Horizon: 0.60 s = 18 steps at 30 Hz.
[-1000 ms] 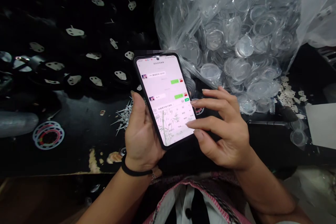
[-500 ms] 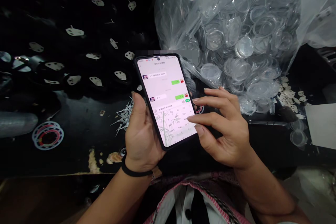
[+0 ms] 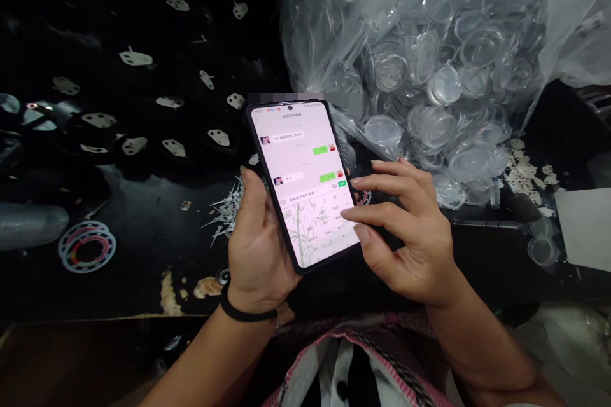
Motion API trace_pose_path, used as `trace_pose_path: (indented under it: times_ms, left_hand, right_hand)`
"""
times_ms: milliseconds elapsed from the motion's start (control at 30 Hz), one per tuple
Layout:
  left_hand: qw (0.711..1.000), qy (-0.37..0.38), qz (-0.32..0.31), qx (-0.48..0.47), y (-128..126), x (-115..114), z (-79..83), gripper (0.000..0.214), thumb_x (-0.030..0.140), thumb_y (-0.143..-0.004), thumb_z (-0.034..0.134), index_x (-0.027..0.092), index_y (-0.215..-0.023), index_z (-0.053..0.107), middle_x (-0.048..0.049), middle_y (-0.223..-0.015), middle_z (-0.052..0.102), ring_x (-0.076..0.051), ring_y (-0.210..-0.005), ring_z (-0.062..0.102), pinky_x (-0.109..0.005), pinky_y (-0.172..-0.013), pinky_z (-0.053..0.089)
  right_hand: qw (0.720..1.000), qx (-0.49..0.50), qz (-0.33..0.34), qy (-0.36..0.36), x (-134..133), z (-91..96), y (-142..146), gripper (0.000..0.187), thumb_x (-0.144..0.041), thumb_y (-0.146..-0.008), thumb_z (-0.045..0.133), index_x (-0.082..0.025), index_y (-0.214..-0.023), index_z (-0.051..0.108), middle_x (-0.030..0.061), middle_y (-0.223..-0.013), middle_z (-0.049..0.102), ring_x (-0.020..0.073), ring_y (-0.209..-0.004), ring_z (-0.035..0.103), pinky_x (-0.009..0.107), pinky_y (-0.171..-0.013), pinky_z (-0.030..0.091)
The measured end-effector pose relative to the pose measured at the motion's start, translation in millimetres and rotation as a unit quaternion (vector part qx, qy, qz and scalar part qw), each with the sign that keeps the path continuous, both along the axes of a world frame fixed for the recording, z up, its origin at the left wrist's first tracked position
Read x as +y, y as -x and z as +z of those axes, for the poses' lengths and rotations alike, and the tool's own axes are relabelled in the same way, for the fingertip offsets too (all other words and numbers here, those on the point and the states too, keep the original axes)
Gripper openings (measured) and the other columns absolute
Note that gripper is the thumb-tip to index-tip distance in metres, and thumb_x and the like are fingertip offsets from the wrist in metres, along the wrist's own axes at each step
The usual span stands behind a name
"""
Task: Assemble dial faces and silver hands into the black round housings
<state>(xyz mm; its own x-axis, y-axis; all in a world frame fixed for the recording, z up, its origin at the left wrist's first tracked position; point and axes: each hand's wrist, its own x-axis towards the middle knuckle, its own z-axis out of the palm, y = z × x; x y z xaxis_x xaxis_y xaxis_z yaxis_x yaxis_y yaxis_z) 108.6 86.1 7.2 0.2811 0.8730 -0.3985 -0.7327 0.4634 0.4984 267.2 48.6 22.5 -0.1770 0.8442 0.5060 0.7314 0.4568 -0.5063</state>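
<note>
A black-cased smartphone (image 3: pixel 305 159) lies tilted in my left hand (image 3: pixel 260 241), whose thumb runs along its left edge. The lit screen shows a chat with green and white bubbles above a keyboard patterned with bamboo. My right hand (image 3: pixel 405 229) is at the phone's lower right side, fingers apart and slightly bent. Its index fingertip is over the right part of the keyboard; whether it touches the glass I cannot tell. Nothing is held in this hand. Behind the phone, the left fingers are mostly hidden.
A clear plastic bag (image 3: pixel 429 70) of round transparent cases fills the back right. Small white pointers (image 3: pixel 226 206) lie left of the phone, near printed dial discs (image 3: pixel 87 246). Pale flat parts (image 3: pixel 136 57) stand across the dark back left. White card (image 3: pixel 585 226) lies at right.
The phone has shifted very slightly to the right in my left hand. The text line above the keyboard looks a little different. My right hand has hardly moved.
</note>
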Motion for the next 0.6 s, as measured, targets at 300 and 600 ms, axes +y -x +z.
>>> trace_pose_path:
  times_ms: [300,600]
  left_hand:
    - [1.0,-0.005,0.001,-0.016,0.0,-0.3,-1.3,0.064,0.066,-0.095,0.037,0.019,-0.125,0.068,-0.0074,-0.125,0.074,-0.034,-0.135,0.052,-0.052,-0.111,0.044]
    - [1.0,-0.013,0.01,0.001,0.8,-0.6,-1.3,0.064,0.065,-0.094,0.038,0.021,-0.132,0.064,-0.0085,-0.128,0.072,-0.034,-0.139,0.048,-0.052,-0.112,0.042]
  right_hand:
    - [1.0,0.003,0.001,0.0,0.8,-0.1,0.0,0.012,-0.021,-0.086,0.063,-0.023,-0.091,0.073,0.0045,-0.112,0.072,0.028,-0.121,0.06,0.054,-0.113,0.037]
    - [1.0,0.004,0.007,0.003,-0.3,1.6,0.9,0.009,-0.022,-0.085,0.063,-0.024,-0.083,0.072,0.0031,-0.108,0.073,0.0276,-0.12,0.06,0.053,-0.113,0.037]
